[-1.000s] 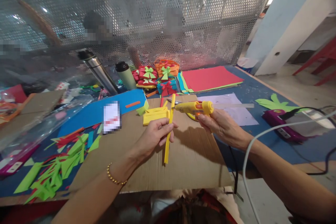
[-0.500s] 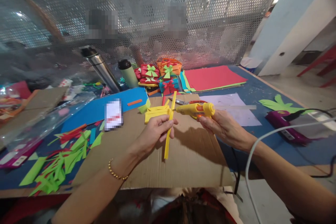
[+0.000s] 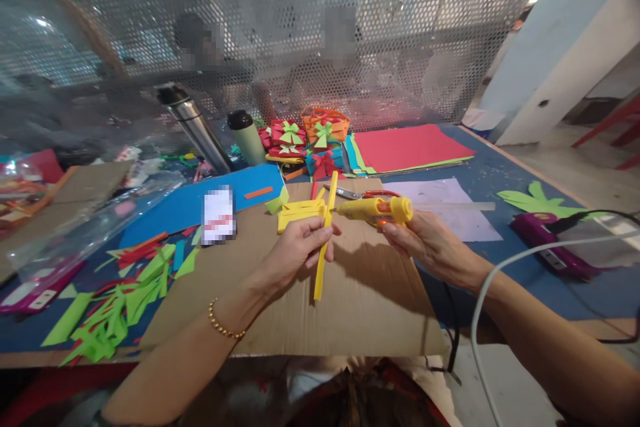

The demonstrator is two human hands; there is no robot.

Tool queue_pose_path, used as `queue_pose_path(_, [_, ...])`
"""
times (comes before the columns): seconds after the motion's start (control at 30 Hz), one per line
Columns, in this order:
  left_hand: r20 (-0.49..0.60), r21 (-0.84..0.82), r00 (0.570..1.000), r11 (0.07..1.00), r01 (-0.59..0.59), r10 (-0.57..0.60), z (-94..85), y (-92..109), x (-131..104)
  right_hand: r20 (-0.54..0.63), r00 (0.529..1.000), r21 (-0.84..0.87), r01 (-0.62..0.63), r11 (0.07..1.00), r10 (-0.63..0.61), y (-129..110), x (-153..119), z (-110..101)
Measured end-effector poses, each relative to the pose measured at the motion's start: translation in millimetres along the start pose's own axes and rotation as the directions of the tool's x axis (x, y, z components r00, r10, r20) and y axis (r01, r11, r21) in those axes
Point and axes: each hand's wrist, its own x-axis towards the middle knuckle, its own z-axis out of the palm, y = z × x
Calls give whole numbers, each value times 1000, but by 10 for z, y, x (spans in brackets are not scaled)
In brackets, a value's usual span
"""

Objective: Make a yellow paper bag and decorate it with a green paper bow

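Between the thumb and fingers of my left hand (image 3: 306,245) is a long yellow paper strip (image 3: 320,273), held slanting upright over the cardboard sheet (image 3: 280,327). My right hand (image 3: 425,237) is wrapped round a yellow glue gun (image 3: 375,208) with a clear glue stick (image 3: 470,206) coming out of its back. The gun's nozzle points left and is at the strip, just above my left fingers; whether they touch cannot be made out. Folded yellow paper pieces (image 3: 300,216) lie behind my left hand. Scissors (image 3: 345,193) lie partly behind the gun.
Green paper scraps (image 3: 107,320) lie at left, near a blue sheet (image 3: 200,203). A steel flask (image 3: 200,130), a green bottle (image 3: 246,138), small paper baskets (image 3: 325,130) and red sheets (image 3: 410,147) stand or lie behind. A white cable (image 3: 477,327) crosses my right forearm.
The whole view has shifted slightly. Both hands keep the same hold, and the strip and glue gun stay almost the same relative to each other.
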Motion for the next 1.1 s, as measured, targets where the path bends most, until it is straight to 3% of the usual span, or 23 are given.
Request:
queue_pose_path(0.13, [-2, 12, 1000, 1000, -2, 2, -1, 15, 5, 53, 998, 12, -22, 1000, 21, -11, -5, -1])
queue_pose_path(0.37, [23, 25, 1000, 999, 20, -21, 20, 28, -18, 7, 998, -58, -60, 996, 61, -19, 0, -20])
queue_pose_path(0.67, [38, -132, 999, 991, -9, 14, -51, -41, 59, 54, 996, -15, -63, 998, 64, -111, 3, -20])
queue_pose_path(0.87, [32, -123, 999, 992, -34, 39, -23, -22, 38, 7, 998, -57, -59, 997, 59, -28, 4, -13])
queue_pose_path(1.1, [4, -122, 999, 992, -31, 31, -36, -7, 50, 33, 999, -37, -29, 999, 30, -56, 8, -16])
